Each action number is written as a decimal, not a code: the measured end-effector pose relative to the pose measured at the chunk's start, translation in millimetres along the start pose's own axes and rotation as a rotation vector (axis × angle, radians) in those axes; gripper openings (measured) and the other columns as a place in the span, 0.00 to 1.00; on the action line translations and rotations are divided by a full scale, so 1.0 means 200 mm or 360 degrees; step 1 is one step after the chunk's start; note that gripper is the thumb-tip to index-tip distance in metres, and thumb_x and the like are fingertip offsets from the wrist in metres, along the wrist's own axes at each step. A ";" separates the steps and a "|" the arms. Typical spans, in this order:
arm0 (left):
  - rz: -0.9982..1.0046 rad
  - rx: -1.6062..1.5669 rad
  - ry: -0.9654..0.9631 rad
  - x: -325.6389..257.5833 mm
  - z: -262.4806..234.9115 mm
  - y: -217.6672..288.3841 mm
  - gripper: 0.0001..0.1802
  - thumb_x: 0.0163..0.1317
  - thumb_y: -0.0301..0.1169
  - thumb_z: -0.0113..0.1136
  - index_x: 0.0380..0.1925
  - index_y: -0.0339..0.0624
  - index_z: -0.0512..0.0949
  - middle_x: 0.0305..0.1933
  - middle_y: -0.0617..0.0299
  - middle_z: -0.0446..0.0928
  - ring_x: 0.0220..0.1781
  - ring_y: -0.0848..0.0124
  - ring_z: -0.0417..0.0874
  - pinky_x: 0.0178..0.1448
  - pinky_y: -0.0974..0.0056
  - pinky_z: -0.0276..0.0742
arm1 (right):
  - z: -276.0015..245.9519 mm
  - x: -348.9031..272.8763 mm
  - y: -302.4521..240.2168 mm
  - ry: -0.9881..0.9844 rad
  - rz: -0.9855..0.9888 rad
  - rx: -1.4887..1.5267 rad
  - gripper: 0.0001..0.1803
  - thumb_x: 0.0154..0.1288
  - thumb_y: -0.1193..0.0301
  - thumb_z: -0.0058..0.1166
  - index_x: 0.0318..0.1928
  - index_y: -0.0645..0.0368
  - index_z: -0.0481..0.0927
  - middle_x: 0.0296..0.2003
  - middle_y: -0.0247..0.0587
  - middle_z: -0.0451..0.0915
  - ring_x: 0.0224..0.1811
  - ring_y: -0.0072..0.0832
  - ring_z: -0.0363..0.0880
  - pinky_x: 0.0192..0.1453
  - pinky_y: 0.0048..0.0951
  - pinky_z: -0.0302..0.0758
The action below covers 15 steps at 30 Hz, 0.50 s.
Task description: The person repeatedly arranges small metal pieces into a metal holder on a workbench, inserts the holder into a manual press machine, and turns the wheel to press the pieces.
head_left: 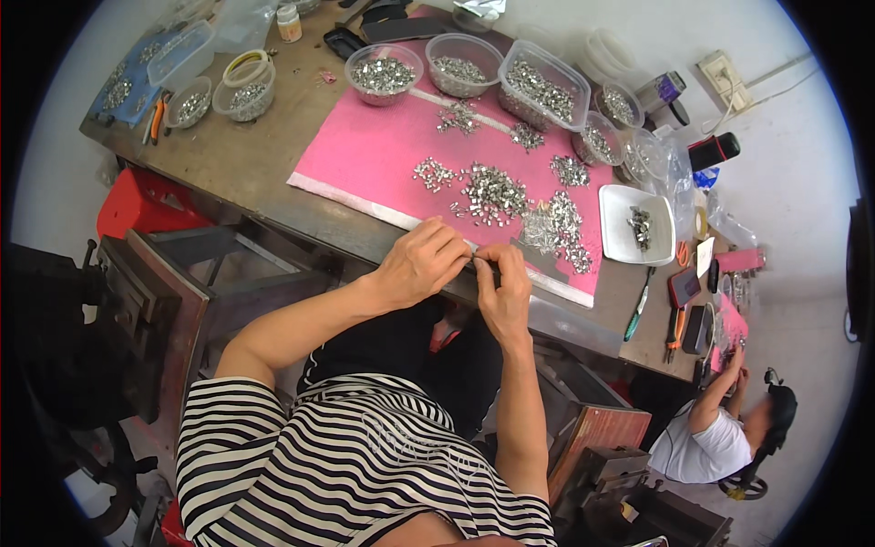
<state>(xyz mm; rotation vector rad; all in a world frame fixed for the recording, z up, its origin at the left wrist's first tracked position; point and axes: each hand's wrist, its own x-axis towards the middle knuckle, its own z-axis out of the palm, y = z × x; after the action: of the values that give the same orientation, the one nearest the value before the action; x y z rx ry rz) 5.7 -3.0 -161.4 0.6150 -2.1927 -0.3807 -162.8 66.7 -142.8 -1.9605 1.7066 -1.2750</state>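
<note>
At the front edge of the workbench, my left hand [421, 264] and my right hand [507, 294] meet with fingertips pinched together. Between them is something tiny and dark that I cannot make out. Just beyond lies a pink mat [355, 164] with a white border. A heap of small silvery metal pieces [495, 193] sits on it, nearest my fingers. More such pieces spread in a patch [567, 223] to the right, and smaller clusters [434, 173] lie around. A clear flat bundle [540, 228] rests beside the right patch.
Plastic tubs [384, 75] of metal pieces line the mat's far side. A white square dish [635, 223] stands right, near a green-handled tool [638, 305] and orange-handled pliers [675, 333]. A red stool [146, 205] is at left. Another person [720, 428] works at far right.
</note>
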 end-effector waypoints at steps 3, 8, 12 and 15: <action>0.0090 -0.0005 0.0090 -0.03 -0.02 -0.02 0.07 0.60 0.28 0.67 0.35 0.38 0.80 0.38 0.56 0.77 0.45 0.55 0.79 0.61 0.48 0.77 | 0.02 -0.01 0.00 0.0024 -0.0049 -0.0073 0.06 0.62 0.83 0.60 0.39 0.64 0.78 0.36 0.45 0.80 0.41 0.42 0.78 0.47 0.38 0.74; 0.0026 -0.0082 0.0104 -0.07 -0.02 -0.03 0.12 0.60 0.29 0.68 0.43 0.41 0.82 0.43 0.58 0.81 0.48 0.57 0.80 0.69 0.43 0.72 | 0.04 -0.02 0.00 0.0022 -0.0092 -0.0171 0.07 0.61 0.83 0.61 0.39 0.64 0.78 0.37 0.45 0.80 0.42 0.43 0.77 0.49 0.40 0.72; -0.0139 -0.0155 0.0137 -0.05 -0.02 -0.05 0.13 0.61 0.28 0.67 0.46 0.41 0.82 0.40 0.57 0.81 0.46 0.56 0.81 0.69 0.44 0.71 | 0.05 -0.04 0.00 0.0046 -0.0141 -0.0330 0.08 0.60 0.82 0.62 0.39 0.62 0.79 0.38 0.44 0.80 0.42 0.42 0.77 0.50 0.40 0.71; -0.0176 -0.0081 0.0217 0.03 -0.03 -0.15 0.10 0.62 0.27 0.65 0.43 0.41 0.82 0.37 0.57 0.80 0.43 0.55 0.78 0.57 0.49 0.72 | 0.07 -0.05 -0.01 0.0121 -0.0259 -0.0559 0.08 0.60 0.80 0.62 0.39 0.60 0.79 0.38 0.42 0.80 0.42 0.40 0.78 0.52 0.40 0.69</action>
<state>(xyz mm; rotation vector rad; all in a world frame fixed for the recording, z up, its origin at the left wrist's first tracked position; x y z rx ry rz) 16.3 -31.4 -167.1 0.7155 -2.0186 -0.4380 -151.3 72.1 -153.8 -2.3147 1.9534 -1.1777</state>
